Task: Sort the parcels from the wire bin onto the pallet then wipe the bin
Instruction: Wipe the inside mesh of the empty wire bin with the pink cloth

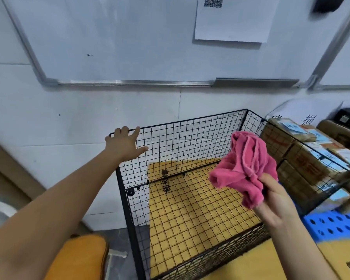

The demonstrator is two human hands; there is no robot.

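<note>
Nearest, the right hand (275, 201) is raised over the bin's near right corner. Its fingers are clamped on a bunched pink cloth (249, 168), which is in the air and touching no wire yet. An orange cushion (81, 257) sits low left.

The wire bin (129, 211) has no parcels in it. There is only the mesh floor, with a yellow sheet (190, 209) showing through.

The left hand (125, 144) is at the far left corner. Its fingers hook over the top wire and the thumb is splayed apart against the mesh.

The parcels (303, 158) are stacked just beside the bin's right wall, outside it, on the blue pallet (335, 223). Sorting looks done, so the wipe is the step in hand.

A whiteboard (129, 37) with a QR sheet (232, 19) hangs on the wall behind.

Risks:
- The bin looks light, so a hard push with the cloth could slide or rock it if the left hand lets go.
- Terry loops could snag on wire ends or the corner clips.
- The cloth is held as a loose wad, so it may bunch up and skip wires rather than wipe them.
- The cloth could also slip through the mesh.

Hard to see:
- The right fingertips are buried behind the cloth.
- The near wall's bottom edge is cut off by the frame.
- Parcel labels are blurred and unreadable.
- Only a corner of the pallet shows.
- The dark object at top right is smeared and I cannot tell what it is.
- The print on the yellow sheet is illegible.
</note>
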